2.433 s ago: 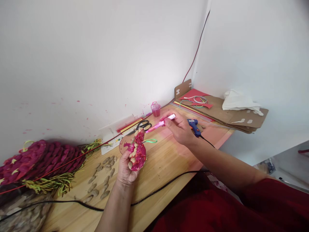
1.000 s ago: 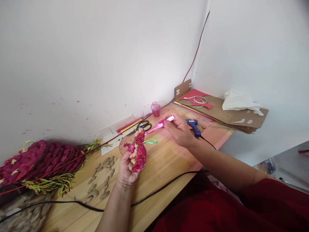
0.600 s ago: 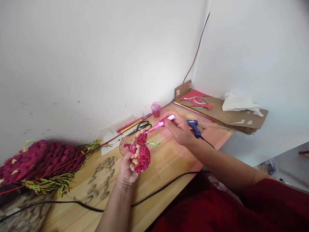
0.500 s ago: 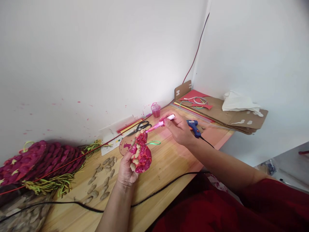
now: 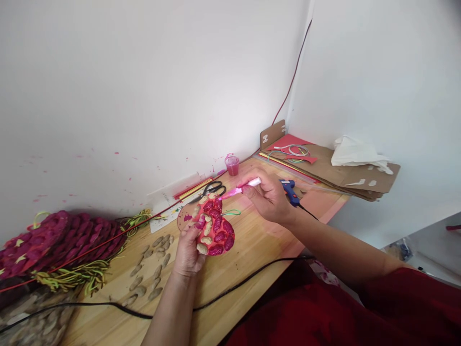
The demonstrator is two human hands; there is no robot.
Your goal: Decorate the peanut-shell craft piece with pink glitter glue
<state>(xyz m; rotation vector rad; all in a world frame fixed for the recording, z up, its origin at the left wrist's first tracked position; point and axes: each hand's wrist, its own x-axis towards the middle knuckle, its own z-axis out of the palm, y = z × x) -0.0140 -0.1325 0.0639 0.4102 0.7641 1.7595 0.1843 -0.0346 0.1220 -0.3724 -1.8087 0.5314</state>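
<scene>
At the far left, a stack of magenta-painted pieces (image 5: 75,238) is seen beside the wall (image 5: 144,96), with yellow-green tassels (image 5: 77,277) spread in front of it. Further right, loose peanuts (image 5: 138,290) are scattered on the wooden worktop (image 5: 248,240).

A peanut-covered piece (image 5: 219,225) is held above the worktop by the left hand (image 5: 189,247) — its fingers are closed on the piece's left edge. Along that edge the peanuts are bare and pale, while those over the rest are coated in glossy magenta. Behind the piece, black-handled scissors (image 5: 213,187) are laid near the wall, and a green loop (image 5: 232,212) is seen at its right side.

A plastic cup (image 5: 232,166) of pink liquid is placed by the wall. The brush (image 5: 238,190) is gripped between the narrowed fingers of the right hand (image 5: 268,198), its tip brought to the upper edge of the piece — whether it touches cannot be told. Beyond that hand, a blue glue gun (image 5: 290,192) is partly hidden, and cardboard sheets (image 5: 324,168) are stacked at the far right.
</scene>
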